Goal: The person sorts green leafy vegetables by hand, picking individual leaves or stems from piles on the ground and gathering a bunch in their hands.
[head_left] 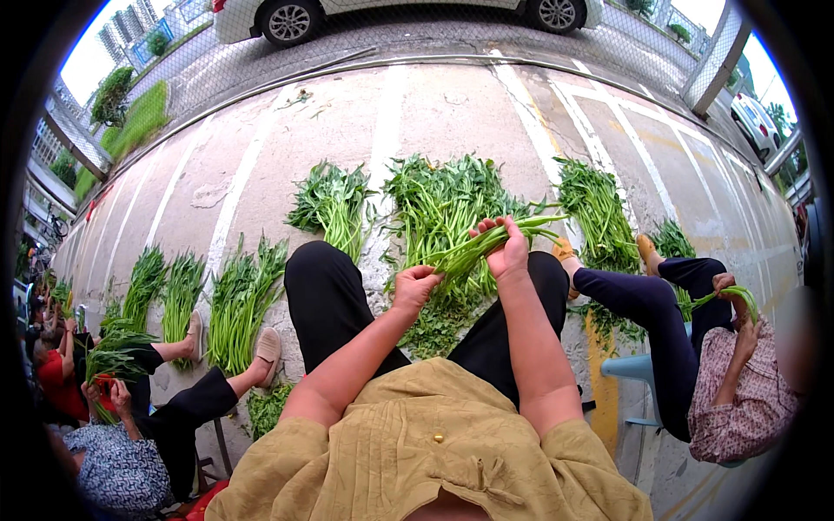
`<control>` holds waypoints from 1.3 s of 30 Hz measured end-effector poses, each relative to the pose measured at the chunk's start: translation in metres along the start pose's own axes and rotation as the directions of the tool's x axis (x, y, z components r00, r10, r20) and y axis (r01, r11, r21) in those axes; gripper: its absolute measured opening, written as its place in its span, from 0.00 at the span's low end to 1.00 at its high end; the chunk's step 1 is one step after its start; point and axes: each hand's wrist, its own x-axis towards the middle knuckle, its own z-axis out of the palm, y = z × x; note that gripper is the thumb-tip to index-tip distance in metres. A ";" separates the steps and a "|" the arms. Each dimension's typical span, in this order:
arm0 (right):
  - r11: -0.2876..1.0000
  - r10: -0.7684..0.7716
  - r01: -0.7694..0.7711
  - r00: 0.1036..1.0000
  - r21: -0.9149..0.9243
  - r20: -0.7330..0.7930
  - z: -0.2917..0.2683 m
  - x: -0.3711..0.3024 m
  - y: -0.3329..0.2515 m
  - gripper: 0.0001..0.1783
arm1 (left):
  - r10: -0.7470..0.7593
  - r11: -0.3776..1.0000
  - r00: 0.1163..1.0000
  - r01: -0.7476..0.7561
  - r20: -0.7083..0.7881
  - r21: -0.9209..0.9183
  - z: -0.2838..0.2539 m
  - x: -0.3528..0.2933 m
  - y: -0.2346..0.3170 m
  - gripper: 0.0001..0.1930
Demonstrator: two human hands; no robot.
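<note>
I hold a bunch of greens [469, 257] out in front of me, above the gap between my knees, slanting up from lower left to upper right. My right hand [506, 250] is closed around it, palm turned upward, fingers curled over the stems, and slender stems stick out past it to the right. My left hand [417, 288] has its thumb and fingertips pinched on the bunch's lower left edge. My two hands are near each other but apart.

Just beyond the bunch, a wide pile of greens [447, 187] lies on the pavement [460, 108], leaves pointing away from me. A smaller heap [339, 195] sits to its left and another heap [599, 208] to its right. Loose leaves [434, 328] are scattered on the ground between my legs. I wear a tan shirt [417, 425] and black trousers [326, 300].

To my right, a person in a patterned blouse [738, 399] sits on a blue stool [632, 369] and holds some long stems [738, 295]. To my left, a person in a blue-and-white top [122, 464] holds a leafy bundle [113, 360], near more greens [243, 304] laid on the ground. A white car [408, 10] stands behind the wire fence [373, 48] ahead.
</note>
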 end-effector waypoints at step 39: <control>0.965 -0.074 0.099 0.991 -0.241 0.108 0.009 -0.012 0.016 0.12 | 0.367 0.590 0.921 -0.340 0.132 0.732 -0.003 -0.012 0.004 0.12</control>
